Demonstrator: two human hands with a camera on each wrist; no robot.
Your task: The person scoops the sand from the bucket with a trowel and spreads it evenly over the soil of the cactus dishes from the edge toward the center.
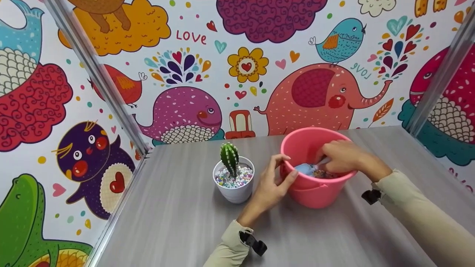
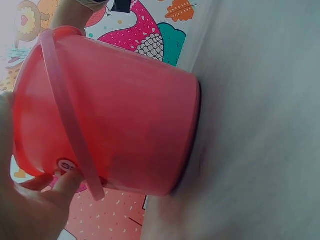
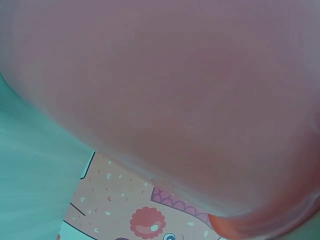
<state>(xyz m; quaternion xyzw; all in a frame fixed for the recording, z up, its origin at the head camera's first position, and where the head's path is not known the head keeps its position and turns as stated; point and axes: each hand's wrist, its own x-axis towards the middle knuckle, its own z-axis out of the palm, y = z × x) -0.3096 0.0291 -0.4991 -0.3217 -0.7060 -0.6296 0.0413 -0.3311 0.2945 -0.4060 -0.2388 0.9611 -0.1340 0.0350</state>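
Observation:
A pink bucket (image 1: pixel 315 194) stands upright on the table. My left hand (image 1: pixel 272 183) grips its left side near the rim; the left wrist view shows fingers against the bucket wall beside the bucket's handle (image 2: pixel 75 120). Inside the bucket, my right hand (image 1: pixel 341 155) holds a small light-blue scoop (image 1: pixel 306 169) by its handle. The scoop's blade lies over colourful pebbles (image 1: pixel 322 173), partly hidden by the bucket's wall. In the right wrist view the bucket's outer wall (image 3: pixel 165 100) fills most of the picture, and the right hand is out of sight there.
Left of the bucket stands a white pot (image 1: pixel 234 193) holding a green cactus (image 1: pixel 230 157) among pale and coloured pebbles. The grey table (image 1: pixel 167 207) meets walls printed with cartoon animals. Metal posts (image 1: pixel 100 79) run up at the wall corners.

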